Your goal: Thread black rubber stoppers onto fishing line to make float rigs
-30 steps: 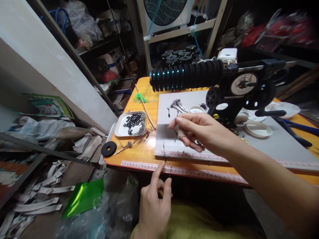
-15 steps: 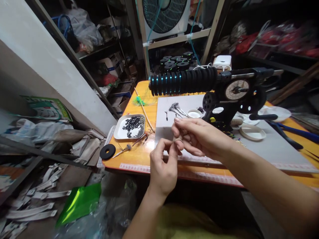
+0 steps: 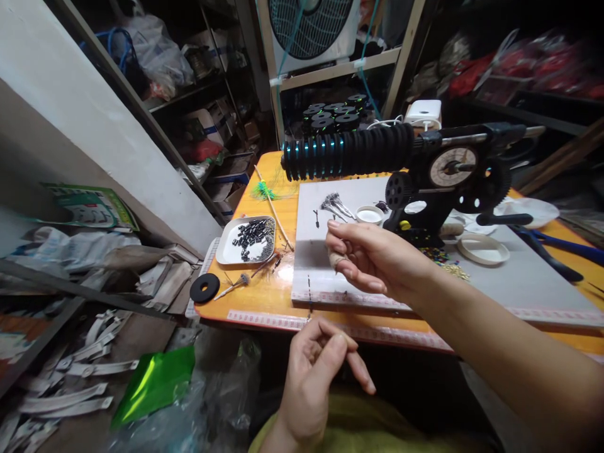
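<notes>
My left hand [image 3: 315, 371] is low in front of the table's near edge, thumb pressed against the curled index finger. A thin dark strand [image 3: 309, 292] with small thicker bits stands up from behind its fingers, apparently held there. My right hand [image 3: 365, 255] hovers over the grey board [image 3: 377, 198], its thumb and index finger close together. Whatever may be between those fingertips is too small to make out. A pale wrap [image 3: 336, 258] covers one of its fingers. Beyond it lie a bundle of grey-tipped stems [image 3: 335, 204] and a small dark forked piece [image 3: 317, 219].
A black hand-cranked machine [image 3: 443, 170] carries a row of black spools [image 3: 346, 151]. At left are a white tray [image 3: 224, 255] of small black and metal parts and a black ring [image 3: 204, 287]. Shallow lids [image 3: 484, 258] and blue-handled pliers [image 3: 561, 242] are at right.
My hands, which were together over the board, are now apart. The left hand has dropped toward me, with the thin strand now in sight. The right hand has stayed nearly in place.
</notes>
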`<state>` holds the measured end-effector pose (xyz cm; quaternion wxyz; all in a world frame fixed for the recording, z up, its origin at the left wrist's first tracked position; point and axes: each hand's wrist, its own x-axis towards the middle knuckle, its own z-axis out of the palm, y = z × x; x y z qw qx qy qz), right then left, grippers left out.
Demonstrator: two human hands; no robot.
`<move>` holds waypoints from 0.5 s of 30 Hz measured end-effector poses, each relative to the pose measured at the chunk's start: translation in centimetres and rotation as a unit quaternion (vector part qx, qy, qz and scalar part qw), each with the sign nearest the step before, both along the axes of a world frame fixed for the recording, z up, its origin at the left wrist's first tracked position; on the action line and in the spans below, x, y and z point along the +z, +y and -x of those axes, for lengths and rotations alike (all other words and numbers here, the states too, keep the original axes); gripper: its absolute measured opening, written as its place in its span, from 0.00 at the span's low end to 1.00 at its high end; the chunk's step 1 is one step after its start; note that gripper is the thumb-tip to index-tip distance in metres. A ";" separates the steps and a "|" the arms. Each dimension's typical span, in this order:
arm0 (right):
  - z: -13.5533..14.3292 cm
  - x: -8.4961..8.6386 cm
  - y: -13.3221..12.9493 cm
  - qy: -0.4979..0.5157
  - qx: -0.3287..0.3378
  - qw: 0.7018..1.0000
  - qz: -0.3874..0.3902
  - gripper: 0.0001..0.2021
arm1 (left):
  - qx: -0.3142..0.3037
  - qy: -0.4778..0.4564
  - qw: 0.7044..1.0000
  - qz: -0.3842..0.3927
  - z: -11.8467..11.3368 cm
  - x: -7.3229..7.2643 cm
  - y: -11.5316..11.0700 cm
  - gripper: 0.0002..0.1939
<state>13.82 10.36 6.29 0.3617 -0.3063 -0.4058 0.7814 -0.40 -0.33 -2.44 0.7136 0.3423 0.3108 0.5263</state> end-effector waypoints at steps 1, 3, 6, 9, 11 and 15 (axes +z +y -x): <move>0.0 0.0 0.0 0.001 -0.001 1.000 -0.001 0.19 | -0.003 -0.009 1.000 0.011 -0.1 -0.5 -0.4 0.14; -0.1 -0.1 0.1 0.003 -0.001 1.000 -0.003 0.19 | -0.005 -0.030 0.999 0.028 -0.3 -1.4 -1.0 0.14; -0.1 -0.2 0.1 0.002 0.003 1.000 -0.007 0.18 | -0.015 -0.074 0.996 0.037 -0.5 -2.4 -1.5 0.14; -0.2 -0.3 0.1 0.000 0.005 1.000 -0.011 0.18 | -0.035 -0.114 0.992 0.043 -0.3 -2.7 -1.6 0.14; -0.3 -0.3 0.1 -0.001 0.004 1.000 -0.014 0.18 | -0.050 -0.130 0.989 0.054 -0.1 -2.6 -1.6 0.15; -0.4 -0.3 0.0 -0.005 0.001 1.000 -0.018 0.17 | -0.085 -0.154 0.982 0.067 0.1 -2.5 -1.7 0.14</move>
